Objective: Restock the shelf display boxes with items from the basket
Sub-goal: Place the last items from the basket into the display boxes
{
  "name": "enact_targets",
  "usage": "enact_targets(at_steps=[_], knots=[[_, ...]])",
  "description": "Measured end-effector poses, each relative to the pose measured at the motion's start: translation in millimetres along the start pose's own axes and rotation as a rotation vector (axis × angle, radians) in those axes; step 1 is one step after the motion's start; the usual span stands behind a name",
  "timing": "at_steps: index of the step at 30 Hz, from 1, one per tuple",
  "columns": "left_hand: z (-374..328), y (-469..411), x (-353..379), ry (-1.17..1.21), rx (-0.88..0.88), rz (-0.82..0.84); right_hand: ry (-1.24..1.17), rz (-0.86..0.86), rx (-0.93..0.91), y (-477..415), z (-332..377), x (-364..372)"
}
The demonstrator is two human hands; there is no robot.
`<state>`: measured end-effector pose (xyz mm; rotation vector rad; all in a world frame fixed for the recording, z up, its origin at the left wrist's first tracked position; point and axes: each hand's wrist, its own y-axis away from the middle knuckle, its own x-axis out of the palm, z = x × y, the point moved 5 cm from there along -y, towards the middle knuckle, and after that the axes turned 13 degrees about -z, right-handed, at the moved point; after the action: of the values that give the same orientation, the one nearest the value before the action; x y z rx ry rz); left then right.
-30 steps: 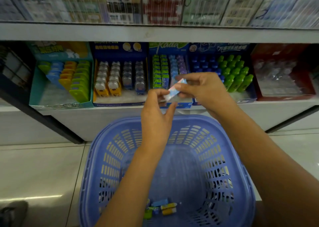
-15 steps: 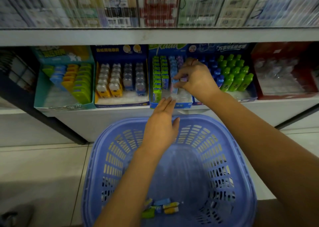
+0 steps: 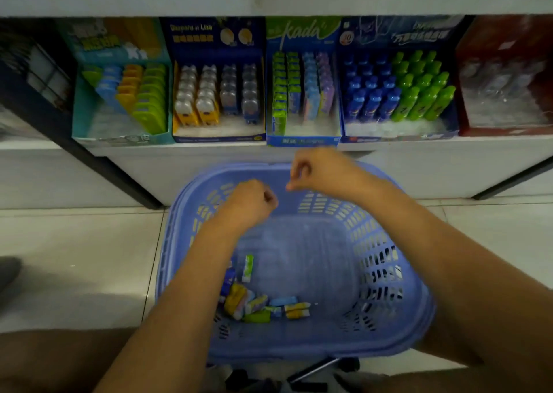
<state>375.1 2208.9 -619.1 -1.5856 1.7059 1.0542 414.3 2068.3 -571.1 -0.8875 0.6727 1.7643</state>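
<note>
Lying in a loose heap at the near left of the basket's floor, the leftover items (image 3: 260, 303) are small packets in yellow, green and blue, with one green-and-white packet (image 3: 248, 268) just beyond the heap. The blue slotted basket (image 3: 413, 312) sits on the tiled floor (image 3: 74, 258) in front of the shelf (image 3: 449, 165). Both hands hover over its far rim. The left hand (image 3: 248, 202) is balled into a fist with nothing in it, and the right hand (image 3: 317, 169) is near it, its fingers curled in with nothing visible between them. Straight beyond them stands the Kada display box (image 3: 302, 142), with rows of green, blue and purple packs at its back. A dark blue box (image 3: 218, 137) stands to its left and a box of blue and green bottles (image 3: 398, 137) to its right
</note>
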Motion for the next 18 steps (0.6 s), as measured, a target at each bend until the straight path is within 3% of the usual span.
enact_targets(at_steps=[3, 7, 10, 14, 18], knots=[[37.0, 25.6, 55.9, -0.251, 0.020, 0.410, 0.132, 0.471, 0.118, 43.2, -30.1, 91.4], [73.6, 76.0, 118.9, -0.392, 0.018, 0.755, 0.222, 0.820, 0.129, 88.1, -56.8, 179.4], [87.3, 89.9, 139.1, -0.460, 0.027, 0.806, 0.260, 0.890, 0.140, 105.2, -68.0, 214.4], [85.4, 86.4, 149.9, -0.527, 0.131, 0.706, 0.329, 0.849, 0.067, 110.1, -71.8, 232.9], [86.9, 84.3, 162.6, -0.627, 0.198, 0.705, 0.230, 0.810, 0.166, 96.3, -80.1, 217.1]])
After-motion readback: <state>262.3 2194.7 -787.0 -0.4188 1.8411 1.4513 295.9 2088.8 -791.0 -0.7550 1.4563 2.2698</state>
